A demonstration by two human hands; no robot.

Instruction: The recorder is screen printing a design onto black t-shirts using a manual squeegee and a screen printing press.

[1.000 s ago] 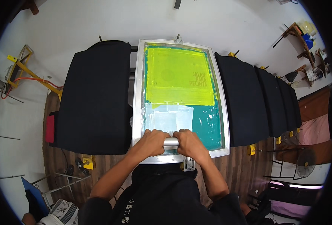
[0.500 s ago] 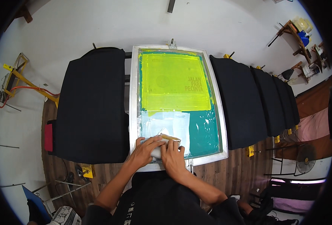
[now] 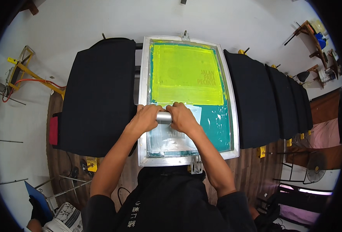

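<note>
An aluminium-framed print screen (image 3: pixel 234 127) lies in front of me, with a yellow-green coated area (image 3: pixel 182 62) in its far part and teal mesh (image 3: pixel 215 129) with a pale patch in its near part. Both hands grip a silver squeegee handle (image 3: pixel 164 116) across the pale patch, just below the yellow-green area. My left hand (image 3: pixel 147 118) is closed on its left end, my right hand (image 3: pixel 182 118) on its right. The squeegee's blade is hidden under the handle and fingers. Faint printed shapes show through both coated areas.
Black cloth-covered boards stand left (image 3: pixel 97 96) and in a row right (image 3: pixel 252 100). A yellow metal arm (image 3: pixel 33 71) with a red hose is at the far left, wall shelves (image 3: pixel 314 38) at the upper right, and a fan (image 3: pixel 316 170) at the lower right.
My hands and the squeegee have moved away from the screen's near edge up to its middle. The handle, tilted and covered by my fingers half a second ago, shows level between my hands.
</note>
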